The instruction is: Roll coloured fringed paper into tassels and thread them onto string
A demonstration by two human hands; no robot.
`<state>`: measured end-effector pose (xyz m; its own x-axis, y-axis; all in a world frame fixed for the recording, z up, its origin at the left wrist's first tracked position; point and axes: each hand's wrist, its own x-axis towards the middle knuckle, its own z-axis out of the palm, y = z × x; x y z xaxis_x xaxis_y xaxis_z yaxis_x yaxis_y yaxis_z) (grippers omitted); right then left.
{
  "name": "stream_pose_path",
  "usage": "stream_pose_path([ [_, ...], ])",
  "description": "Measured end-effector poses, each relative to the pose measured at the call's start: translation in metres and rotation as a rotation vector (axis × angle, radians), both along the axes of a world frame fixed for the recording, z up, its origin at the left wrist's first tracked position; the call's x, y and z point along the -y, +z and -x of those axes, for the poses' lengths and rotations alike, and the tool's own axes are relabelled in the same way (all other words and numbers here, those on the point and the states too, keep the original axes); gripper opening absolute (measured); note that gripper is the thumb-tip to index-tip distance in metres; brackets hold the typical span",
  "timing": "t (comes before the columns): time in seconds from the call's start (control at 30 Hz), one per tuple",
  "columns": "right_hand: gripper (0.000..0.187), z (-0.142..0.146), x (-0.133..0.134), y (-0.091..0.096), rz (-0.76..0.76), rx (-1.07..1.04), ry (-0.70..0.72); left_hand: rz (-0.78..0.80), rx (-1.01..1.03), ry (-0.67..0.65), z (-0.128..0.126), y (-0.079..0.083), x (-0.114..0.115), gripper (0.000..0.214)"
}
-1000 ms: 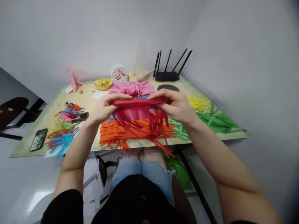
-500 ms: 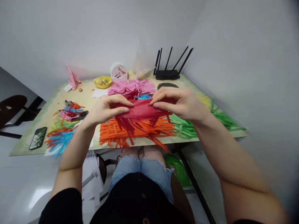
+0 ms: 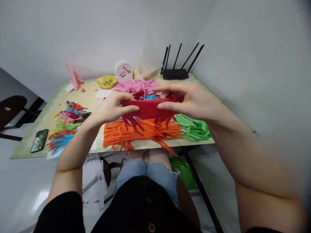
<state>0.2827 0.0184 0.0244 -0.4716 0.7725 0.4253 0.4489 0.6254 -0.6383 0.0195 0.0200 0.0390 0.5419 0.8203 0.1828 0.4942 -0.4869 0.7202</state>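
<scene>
Both hands hold a folded red fringed paper [image 3: 148,110] above the table's near edge. My left hand [image 3: 112,108] pinches its left end between thumb and fingers. My right hand [image 3: 188,100] pinches the right end, fingers curled over the top. Red cut strips hang down from the paper's lower edge. Directly beneath it lies a pile of orange fringed paper [image 3: 136,132] on the table [image 3: 41,123]. Green strips [image 3: 194,127] lie to the right of the orange pile, and pink strips [image 3: 138,86] lie behind the hands.
A heap of mixed coloured strips [image 3: 65,126] and a black phone [image 3: 39,140] lie at the left. At the back stand a yellow bowl [image 3: 107,81], a white tub [image 3: 123,71], a pink stand [image 3: 74,77] and a black router [image 3: 176,72]. Papers [image 3: 93,184] lie on the floor.
The red paper has been folded flatter and lifted a little, so less fringe hangs down. Both hands rose slightly and the right hand shifted over the paper's top edge.
</scene>
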Motion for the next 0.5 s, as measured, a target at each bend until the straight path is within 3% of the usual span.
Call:
stream_pose_path([
  [0.07,0.035,0.0011,-0.0018,0.0023,0.028,0.084,0.014,-0.010,-0.015,0.004,-0.0007,0.0008,-0.0004,0.023],
  [0.17,0.034,0.0020,-0.0031,0.0046,0.021,0.143,0.037,-0.035,-0.023,0.005,-0.0011,0.0001,-0.0009,0.023],
  [0.33,0.029,0.0028,-0.0018,0.0050,-0.018,0.077,0.046,-0.117,0.054,0.029,-0.0028,0.0004,-0.0004,0.021],
  [0.5,0.031,0.0025,-0.0017,0.0052,-0.020,0.055,0.040,-0.049,0.022,-0.021,-0.0019,0.0048,0.0005,0.022],
])
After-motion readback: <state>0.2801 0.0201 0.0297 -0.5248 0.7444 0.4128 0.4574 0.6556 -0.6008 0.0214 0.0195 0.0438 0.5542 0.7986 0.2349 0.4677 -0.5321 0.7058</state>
